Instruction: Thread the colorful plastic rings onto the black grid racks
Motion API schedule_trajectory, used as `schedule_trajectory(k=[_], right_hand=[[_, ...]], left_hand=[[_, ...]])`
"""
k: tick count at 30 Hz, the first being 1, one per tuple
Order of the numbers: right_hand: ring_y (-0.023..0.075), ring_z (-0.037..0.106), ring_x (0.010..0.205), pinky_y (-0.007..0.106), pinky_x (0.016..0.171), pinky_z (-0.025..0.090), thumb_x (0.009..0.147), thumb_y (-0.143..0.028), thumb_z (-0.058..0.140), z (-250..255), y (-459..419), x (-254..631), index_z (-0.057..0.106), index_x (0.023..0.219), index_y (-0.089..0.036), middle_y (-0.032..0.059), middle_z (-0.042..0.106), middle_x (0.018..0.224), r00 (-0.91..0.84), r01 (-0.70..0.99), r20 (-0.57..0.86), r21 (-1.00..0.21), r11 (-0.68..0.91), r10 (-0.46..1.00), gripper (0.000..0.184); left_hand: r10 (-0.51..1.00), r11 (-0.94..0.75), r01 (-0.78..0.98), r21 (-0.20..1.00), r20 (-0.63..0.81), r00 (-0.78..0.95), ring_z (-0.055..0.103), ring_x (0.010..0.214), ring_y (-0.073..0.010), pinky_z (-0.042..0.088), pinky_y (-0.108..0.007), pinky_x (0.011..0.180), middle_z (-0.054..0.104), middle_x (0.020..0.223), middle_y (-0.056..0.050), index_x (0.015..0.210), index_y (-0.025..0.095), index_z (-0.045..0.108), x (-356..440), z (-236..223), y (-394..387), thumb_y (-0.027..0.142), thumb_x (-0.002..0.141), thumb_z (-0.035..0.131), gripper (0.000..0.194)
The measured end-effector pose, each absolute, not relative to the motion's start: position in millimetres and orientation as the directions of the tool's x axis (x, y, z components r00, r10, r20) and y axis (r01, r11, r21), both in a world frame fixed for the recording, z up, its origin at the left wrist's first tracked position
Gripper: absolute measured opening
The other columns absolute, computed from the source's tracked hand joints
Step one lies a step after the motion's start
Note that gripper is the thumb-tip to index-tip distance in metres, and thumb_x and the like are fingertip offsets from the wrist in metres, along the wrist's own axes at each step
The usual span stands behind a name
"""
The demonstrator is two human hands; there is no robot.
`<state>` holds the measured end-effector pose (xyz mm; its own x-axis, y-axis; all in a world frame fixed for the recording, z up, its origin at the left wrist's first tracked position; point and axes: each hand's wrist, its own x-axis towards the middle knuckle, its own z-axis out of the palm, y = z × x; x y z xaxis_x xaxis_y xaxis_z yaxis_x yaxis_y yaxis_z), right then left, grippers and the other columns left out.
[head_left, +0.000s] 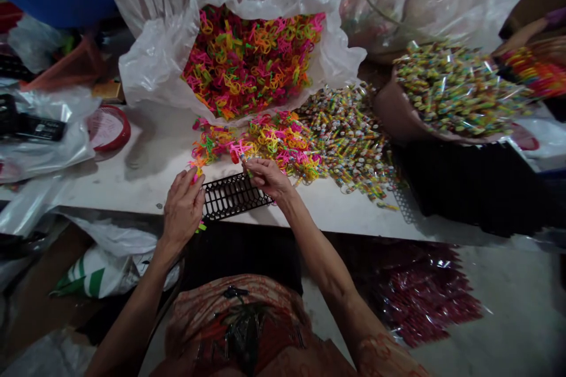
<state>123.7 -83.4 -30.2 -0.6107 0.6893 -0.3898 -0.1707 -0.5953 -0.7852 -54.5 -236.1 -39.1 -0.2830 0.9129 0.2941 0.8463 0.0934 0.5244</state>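
Observation:
A black perforated plastic tray [234, 195] lies at the near edge of the white table [145, 171]. My left hand [183, 209] rests on the tray's left end with fingers curled; small coloured pieces peek out beside it. At the tray's top right edge, my right hand [267, 177] pinches a small coloured plastic piece. Just beyond lies a loose heap of bright plastic toy pieces [265, 141]. Beside that heap is a pile of small wrapped candies [349, 141].
A clear plastic bag [150, 65] full of the same neon pieces stands open behind. A bowl [398, 118] of wrapped candies sits at the right, next to a black crate [477, 188]. A red-rimmed lid [108, 128] and bags lie at left. Red packets [415, 288] lie on the floor.

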Motion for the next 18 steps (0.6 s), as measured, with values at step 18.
schedule_trajectory(k=[18], right_hand=[[0.0051,0.038,0.044,0.021,0.043,0.028,0.055,-0.038,0.081,-26,-103,154,0.065,0.07,-0.019,-0.0076,0.052,0.052,-0.375,-0.05,-0.289,-0.942,-0.331,0.881,0.03]], left_hand=[[0.958,-0.1,0.92,0.38,0.285,-0.013,0.06,0.111,-0.0282,0.04,-0.046,0.102,0.069,0.115,-0.013,0.11,0.02,0.07,-35,11,-185,0.027,0.095,0.044,0.032]])
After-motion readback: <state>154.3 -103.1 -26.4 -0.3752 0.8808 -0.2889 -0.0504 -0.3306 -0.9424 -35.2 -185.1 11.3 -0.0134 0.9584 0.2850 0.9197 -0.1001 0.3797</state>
